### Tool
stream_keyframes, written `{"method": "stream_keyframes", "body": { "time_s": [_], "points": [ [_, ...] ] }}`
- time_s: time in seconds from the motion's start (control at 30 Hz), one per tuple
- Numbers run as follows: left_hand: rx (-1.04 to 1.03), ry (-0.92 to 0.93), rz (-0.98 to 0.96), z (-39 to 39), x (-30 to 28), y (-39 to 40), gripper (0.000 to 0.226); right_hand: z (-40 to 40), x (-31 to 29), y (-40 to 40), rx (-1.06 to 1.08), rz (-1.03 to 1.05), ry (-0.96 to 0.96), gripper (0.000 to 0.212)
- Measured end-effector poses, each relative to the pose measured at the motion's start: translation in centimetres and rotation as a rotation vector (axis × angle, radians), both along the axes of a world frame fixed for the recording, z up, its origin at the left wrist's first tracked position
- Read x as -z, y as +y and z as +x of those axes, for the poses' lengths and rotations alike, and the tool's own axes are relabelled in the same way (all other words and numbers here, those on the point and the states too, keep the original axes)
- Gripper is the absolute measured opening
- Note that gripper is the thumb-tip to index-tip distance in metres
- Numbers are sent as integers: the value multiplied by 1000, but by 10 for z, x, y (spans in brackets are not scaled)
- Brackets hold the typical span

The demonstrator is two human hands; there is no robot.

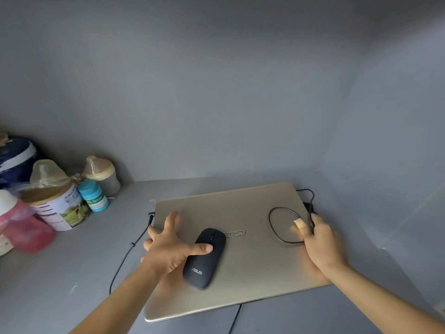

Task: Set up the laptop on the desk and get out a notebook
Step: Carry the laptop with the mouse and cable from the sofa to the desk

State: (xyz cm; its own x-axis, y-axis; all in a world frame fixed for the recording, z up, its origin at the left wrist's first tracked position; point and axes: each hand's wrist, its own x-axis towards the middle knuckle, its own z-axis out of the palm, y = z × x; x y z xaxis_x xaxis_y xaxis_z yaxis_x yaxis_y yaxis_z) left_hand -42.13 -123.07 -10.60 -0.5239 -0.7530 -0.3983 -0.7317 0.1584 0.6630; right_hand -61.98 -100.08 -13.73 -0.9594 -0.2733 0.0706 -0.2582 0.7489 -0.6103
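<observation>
A closed gold laptop point(250, 256) lies on a grey shelf surface point(72, 273) inside a grey cabinet. A black mouse point(204, 257) rests on the lid. My left hand point(168, 244) is spread over the lid's left side, its thumb touching the mouse. My right hand point(320, 239) grips the laptop's right edge, thumb on the lid beside a loop of black cable point(277, 227). No notebook is in view.
Another black cable point(125, 259) runs from the laptop's left side toward the front. At the left stand a milk powder tin point(60, 208), a blue-capped bottle point(94, 195), baby bottles point(103, 174) and a pink bottle point(24, 225). Grey walls close in behind and to the right.
</observation>
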Motion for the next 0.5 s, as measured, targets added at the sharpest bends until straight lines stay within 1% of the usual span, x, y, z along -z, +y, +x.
{"method": "stream_keyframes", "body": {
  "time_s": [0.13, 0.3, 0.5],
  "points": [
    [18, -15, -13, 2, 8, -2, 127, 9, 8, 0, 4, -1, 5, 33],
    [33, -29, -5, 2, 18, -3, 128, 14, 18, 2, 39, 35, -3, 30],
    [56, -44, -8, -1, 28, -6, 129, 13, 33, 3, 82, 52, -25, 35]
  ]
}}
